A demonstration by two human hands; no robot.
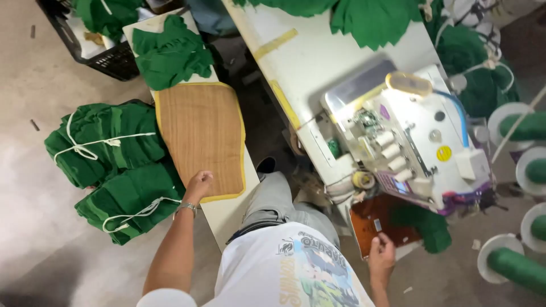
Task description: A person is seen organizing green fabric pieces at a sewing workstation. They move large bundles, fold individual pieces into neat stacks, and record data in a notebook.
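My left hand [198, 186] rests with curled fingers on the near edge of a woven tan mat with yellow trim [202, 133], which lies on a white bench [227, 213]. It holds nothing. A watch is on that wrist. My right hand [381, 253] hangs low beside a brown board [369, 219] under the sewing table, fingers closed, gripping nothing that I can see. A white overlock sewing machine [409, 142] stands on the white table [318, 57] to my right.
Two tied bundles of green fabric [114, 165] lie on the floor left of the bench. Loose green pieces [170, 54] sit at the bench's far end, more on the table's far edge. A black crate [108, 54] stands beyond. Green thread cones [517, 267] stand at right.
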